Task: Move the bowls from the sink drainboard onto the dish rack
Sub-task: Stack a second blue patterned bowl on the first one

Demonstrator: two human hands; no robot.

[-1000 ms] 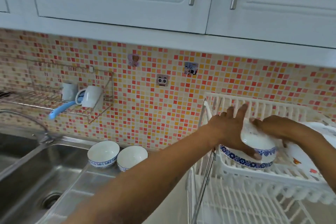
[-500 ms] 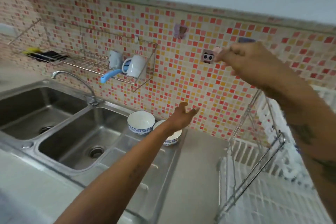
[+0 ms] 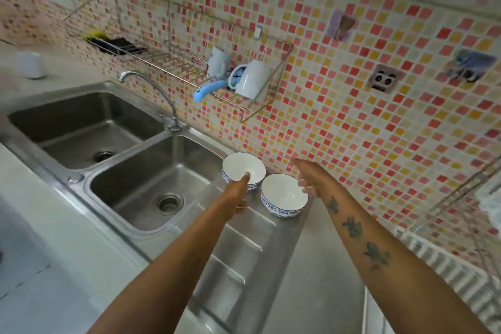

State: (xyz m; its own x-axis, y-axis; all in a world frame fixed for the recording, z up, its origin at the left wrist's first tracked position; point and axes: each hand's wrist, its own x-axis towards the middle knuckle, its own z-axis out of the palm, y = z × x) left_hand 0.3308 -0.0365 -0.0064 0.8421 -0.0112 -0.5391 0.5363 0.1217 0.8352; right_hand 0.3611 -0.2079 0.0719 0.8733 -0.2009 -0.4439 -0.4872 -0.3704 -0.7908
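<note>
Two white bowls with blue patterned rims stand side by side on the steel drainboard [image 3: 238, 260], near the tiled wall. My left hand [image 3: 238, 194] is at the near rim of the left bowl [image 3: 242, 165], thumb over the rim, fingers apart. Over the far rim of the right bowl [image 3: 283, 195], my right hand [image 3: 309, 175] has its fingers spread and its fingertips touching the edge. Both bowls rest on the drainboard. The white dish rack [image 3: 458, 276] shows blurred at the right edge.
A double steel sink [image 3: 146, 184] with a curved faucet [image 3: 160, 95] lies to the left of the bowls. A wire wall shelf [image 3: 173, 62] holds a white mug [image 3: 253, 80] and a blue-handled item. A white cup [image 3: 31, 65] stands on the far left counter.
Both hands have left the bowl set on the dish rack and swung left to the drainboard. The right hand came down from the wall to the right bowl. The view turned left and down.
</note>
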